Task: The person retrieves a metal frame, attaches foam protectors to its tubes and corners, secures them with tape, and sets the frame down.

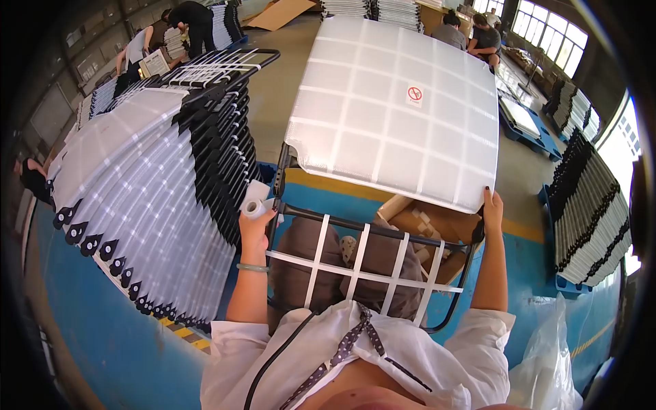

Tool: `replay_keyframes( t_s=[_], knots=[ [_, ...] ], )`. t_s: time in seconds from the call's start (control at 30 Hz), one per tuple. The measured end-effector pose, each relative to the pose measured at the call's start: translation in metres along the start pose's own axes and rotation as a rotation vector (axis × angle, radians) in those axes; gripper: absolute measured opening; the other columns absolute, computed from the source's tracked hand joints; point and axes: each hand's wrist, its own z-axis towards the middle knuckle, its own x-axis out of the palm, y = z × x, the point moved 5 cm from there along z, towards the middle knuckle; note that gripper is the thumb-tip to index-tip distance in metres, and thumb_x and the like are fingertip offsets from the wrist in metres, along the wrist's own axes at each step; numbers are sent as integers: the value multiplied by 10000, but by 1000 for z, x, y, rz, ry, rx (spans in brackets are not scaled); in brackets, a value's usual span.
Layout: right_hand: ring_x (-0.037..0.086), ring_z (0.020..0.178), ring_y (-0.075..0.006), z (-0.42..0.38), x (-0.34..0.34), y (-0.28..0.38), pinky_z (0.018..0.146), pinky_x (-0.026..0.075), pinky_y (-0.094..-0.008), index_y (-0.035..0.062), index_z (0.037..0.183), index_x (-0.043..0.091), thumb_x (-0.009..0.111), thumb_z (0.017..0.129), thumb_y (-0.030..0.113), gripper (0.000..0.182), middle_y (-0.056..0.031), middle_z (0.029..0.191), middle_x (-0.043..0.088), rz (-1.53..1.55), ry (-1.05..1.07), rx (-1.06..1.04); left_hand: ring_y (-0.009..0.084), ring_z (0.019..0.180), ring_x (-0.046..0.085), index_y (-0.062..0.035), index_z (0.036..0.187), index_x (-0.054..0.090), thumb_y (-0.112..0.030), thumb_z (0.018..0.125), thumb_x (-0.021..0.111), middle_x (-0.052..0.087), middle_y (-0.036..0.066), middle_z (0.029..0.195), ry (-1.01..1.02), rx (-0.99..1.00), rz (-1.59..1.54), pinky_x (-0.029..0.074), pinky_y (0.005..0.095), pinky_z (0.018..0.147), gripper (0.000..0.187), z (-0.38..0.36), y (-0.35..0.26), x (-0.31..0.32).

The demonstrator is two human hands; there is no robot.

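Observation:
Across my lap lies a folding frame (463, 277) of black tubing with white straps woven in a grid and a white panel (393, 140) at its far part. A small white label (415, 94) with a red prohibition sign is on the panel. My left hand (254, 232) is closed around a white roll (253, 208), its thumb by the frame's left tube. At the right side, my right hand (493, 208) grips the frame by the panel's near right corner, fingers partly hidden underneath.
A tall stack of similar frames (150, 198) stands close on my left. Below the frame sits an open cardboard box (417, 222) with small pale pieces. More stacked frames (591, 212) rest on a blue pallet at right, near clear plastic wrap (547, 355). Several people work behind.

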Motion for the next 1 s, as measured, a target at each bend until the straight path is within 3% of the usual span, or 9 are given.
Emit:
replay_keyframes(
  t_s=[0.23, 0.5, 0.63, 0.73, 0.77, 0.83, 0.9, 0.93, 1.0],
  knots=[
    [455, 687, -107, 3, 18, -37, 627, 390, -281, -38, 830, 591, 526, 906, 302, 354, -15, 720, 542, -177, 81, 61, 226, 661, 631, 23, 1064, 538, 89, 691, 581, 626, 132, 850, -68, -4, -28, 516, 312, 482, 381, -4, 14, -13],
    [471, 684, -83, -5, 41, -47, 619, 389, -249, -37, 877, 602, 533, 906, 272, 317, -1, 746, 568, -47, 141, 192, 243, 701, 634, 24, 1011, 509, 118, 657, 599, 600, 147, 882, -64, -34, -73, 536, 323, 504, 377, 14, 34, -25],
    [488, 697, -74, -4, 48, -43, 632, 398, -238, -33, 923, 608, 525, 915, 263, 308, 1, 779, 589, 21, 114, 243, 265, 680, 638, -34, 1144, 424, 82, 677, 572, 607, 175, 919, -7, -99, -141, 564, 336, 555, 504, 15, 32, -29],
    [489, 730, -65, -2, 50, -38, 665, 410, -243, -30, 936, 611, 525, 918, 268, 311, 7, 810, 593, -46, 145, 199, 249, 786, 634, -58, 1133, 451, 64, 687, 602, 581, 123, 977, -176, -86, -91, 558, 356, 604, 487, 8, 29, -36],
    [505, 736, -85, -2, 49, -42, 685, 416, -253, -36, 959, 602, 530, 913, 273, 321, -6, 819, 600, -30, 146, 216, 198, 850, 596, -22, 1027, 501, 87, 652, 648, 558, 77, 957, -305, -29, -22, 527, 323, 700, 417, 4, 24, -41],
    [536, 750, -125, -1, 52, -34, 726, 426, -271, -46, 1006, 584, 541, 904, 284, 348, -33, 836, 614, 4, 148, 243, 192, 891, 580, -24, 1046, 520, 104, 657, 662, 553, 68, 984, -406, 101, 94, 513, 322, 743, 433, 3, 16, -47],
    [555, 789, -190, -11, 52, 17, 763, 431, -302, -26, 1033, 578, 578, 872, 259, 328, -67, 871, 611, -425, 32, 240, 193, 935, 557, -16, 1042, 534, 139, 651, 664, 547, 64, 1001, -511, 283, 239, 496, 325, 804, 440, -2, -3, -45],
    [564, 809, -222, -16, 54, 49, 781, 433, -317, -16, 1047, 575, 597, 856, 247, 326, -84, 889, 609, -636, -19, 224, 188, 925, 555, -18, 1043, 532, 141, 652, 661, 543, 69, 1010, -524, 341, 227, 489, 308, 810, 441, -2, -7, -47],
    [549, 882, -276, -20, 63, 85, 818, 427, -345, 6, 1077, 564, 628, 817, 205, 334, -118, 943, 593, -722, -235, -252, 185, 915, 559, -51, 1029, 534, 145, 636, 666, 537, 58, 991, -430, 400, 146, 503, 318, 789, 459, 2, -24, -34]
  ],
)
